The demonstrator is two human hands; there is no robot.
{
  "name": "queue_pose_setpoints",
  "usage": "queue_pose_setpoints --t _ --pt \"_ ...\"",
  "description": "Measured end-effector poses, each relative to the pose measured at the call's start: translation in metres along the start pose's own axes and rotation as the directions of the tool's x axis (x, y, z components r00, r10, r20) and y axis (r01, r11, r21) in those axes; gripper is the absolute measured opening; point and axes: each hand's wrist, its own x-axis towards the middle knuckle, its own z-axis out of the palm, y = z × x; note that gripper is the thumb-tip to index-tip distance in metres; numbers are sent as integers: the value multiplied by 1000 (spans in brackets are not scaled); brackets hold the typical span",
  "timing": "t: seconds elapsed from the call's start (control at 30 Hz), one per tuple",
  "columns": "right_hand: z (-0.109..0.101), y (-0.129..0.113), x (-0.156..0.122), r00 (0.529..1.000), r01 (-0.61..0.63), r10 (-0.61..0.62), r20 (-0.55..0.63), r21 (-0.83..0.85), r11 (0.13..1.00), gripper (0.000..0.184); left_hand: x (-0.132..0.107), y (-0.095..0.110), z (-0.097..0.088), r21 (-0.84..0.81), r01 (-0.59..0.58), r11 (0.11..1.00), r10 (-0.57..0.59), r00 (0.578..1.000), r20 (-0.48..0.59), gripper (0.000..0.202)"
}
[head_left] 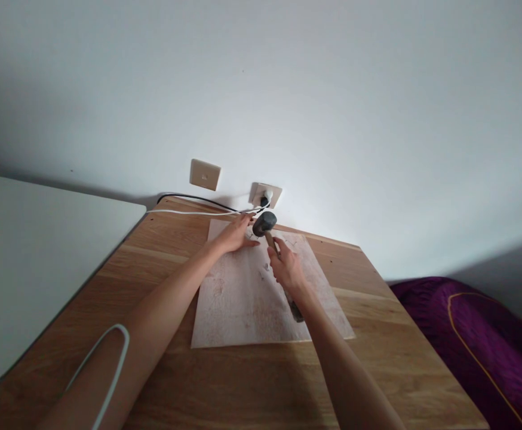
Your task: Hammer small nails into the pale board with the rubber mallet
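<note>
Forearms reach from the near edge over a pale board [243,304] - hammer [264,223] raised at its far end.

Behind everything stands a plain white wall [332,107]; against it sits the wooden table [399,334], with a white table [32,251] to the left and purple bedding [476,334] low on the right. The board lies flat mid-table, probably to spare the wood. The right hand [286,267] wraps closed around the hammer's handle high up, near the head - a short grip that suits careful taps. The left hand [236,236] rests on the board's far end, fingers stretched toward the hammer head; whether they pinch anything I cannot tell. A wall socket [265,194] feeds a black cable [198,199] and a white cable [184,211] leftward.
</note>
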Motion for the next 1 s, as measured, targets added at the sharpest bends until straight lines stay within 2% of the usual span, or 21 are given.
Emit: queue_pose_setpoints --t 0.07,0.13,0.27,0.3,0.37,0.43,0.5,0.57,0.63,0.7,0.83,1.0 --pt "-5 7 -7 999 -32 33 -22 48 998 48 -1 3 1 36 -1 999 1 1000 -8 92" --pt "-11 15 -15 997 -75 76 -10 90 993 49 -1 9 1 80 -16 997 19 999 -27 84" --pt "-20 35 -25 986 -166 165 14 128 978 50 3 35 -5 179 -84 980 90 996 -22 37" --pt "-20 39 -26 984 -178 178 13 117 977 50 6 44 -8 191 -111 975 110 994 18 26" --pt "-20 49 -26 983 -181 181 2 76 981 50 11 64 -12 176 -189 966 158 972 176 13" --pt "-18 57 -25 988 -153 153 -20 32 988 49 14 82 -14 144 -259 955 187 904 385 11" --pt "-15 63 -25 993 -112 111 -46 -5 994 48 14 95 -12 154 -285 946 161 827 538 15" --pt "-12 66 -25 994 -84 82 -66 -41 996 49 11 102 -8 205 -291 934 107 778 619 19" --pt "-10 66 -26 995 -72 66 -81 -80 994 49 7 103 -2 254 -296 921 64 756 651 18" --pt "-9 64 -26 994 -64 54 -91 -109 992 49 5 101 3 276 -302 913 50 752 657 13" --pt "-10 64 -26 996 -71 65 -67 -91 993 50 3 98 7 284 -291 914 51 776 629 6" --pt "-12 68 -25 995 -93 93 -21 -32 995 50 3 99 2 288 -222 932 0 792 610 10"
